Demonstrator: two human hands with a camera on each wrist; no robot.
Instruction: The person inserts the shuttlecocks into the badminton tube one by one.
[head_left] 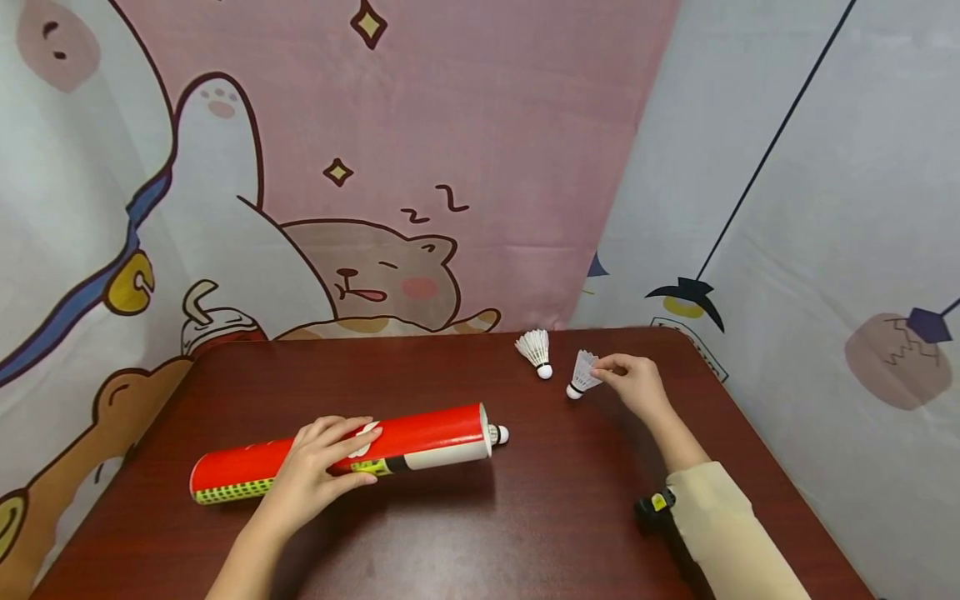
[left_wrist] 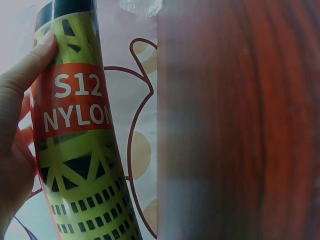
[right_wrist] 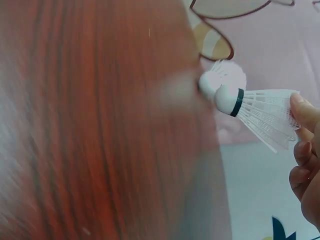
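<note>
My left hand [head_left: 318,467] grips a red shuttlecock tube [head_left: 435,433] around its middle, with the mouth pointing right and raised a little. Green-yellow patterning and the words "S12 NYLON" show on the tube [left_wrist: 80,145] in the left wrist view. At the tube's mouth a white cork tip of a shuttlecock [head_left: 501,434] sticks out. My right hand [head_left: 633,385] pinches the skirt edge of a white nylon shuttlecock [head_left: 583,375] between thumb and fingers, cork down and to the left. Another shuttlecock [head_left: 535,353] lies just left of it, near the table's back edge.
The dark red-brown wooden table [head_left: 450,533] has its far edge against a cartoon-printed cloth [head_left: 480,125]. More of this cloth hangs along the left and right sides. A black strap device [head_left: 656,507] sits at my right wrist.
</note>
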